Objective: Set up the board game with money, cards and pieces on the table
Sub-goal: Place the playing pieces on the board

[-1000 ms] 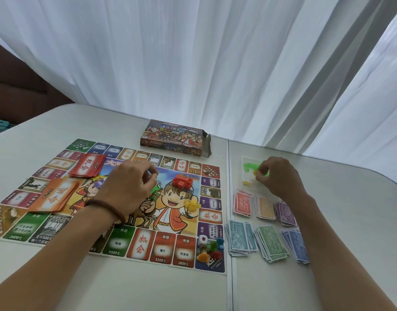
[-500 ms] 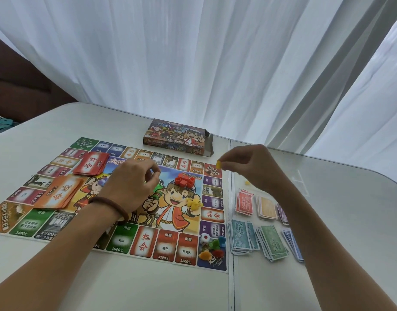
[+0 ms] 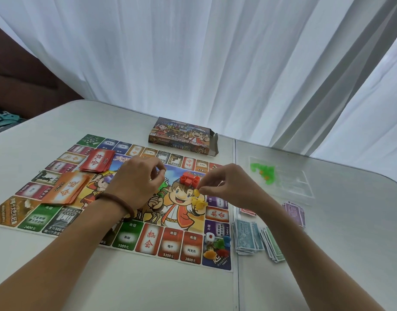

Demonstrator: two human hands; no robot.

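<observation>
Shifted right hand (image 3: 226, 187) from the board's 1 o'clock corner, half a second back, down to the centre of the board (image 3: 125, 239). Now pinching one yellow piece (image 3: 195, 192) between thumb and forefinger, just above yellow pile (image 3: 199, 202), not yet released. Red pile (image 3: 189, 179) just beside, at 12 o'clock of the yellow. Left hand (image 3: 137, 182) barely moved: parked over board centre, at 9 o'clock of the right hand, fingers curled toward thumb. Cannot tell whether holding anything; bit of green peeking out underneath.

Meaning for the task, as a judgement: sorting small pieces by colour onto the board, one more yellow about to join its pile. Green pieces (image 3: 262, 172) left in clear bag (image 3: 294, 187) at 2 o'clock, off the board, so probably next.

Already laid out:
- red card deck (image 3: 97, 162) and orange card deck (image 3: 67, 190) at 9 to 10 o'clock on the board
- money stacks (image 3: 246, 236) at 4 o'clock beside the board
- die (image 3: 209, 238) and pawns (image 3: 221, 245) on the 5 o'clock corner square
- box (image 3: 181, 135) at 12 o'clock, end flap open

Late in setup, by the look of it.
</observation>
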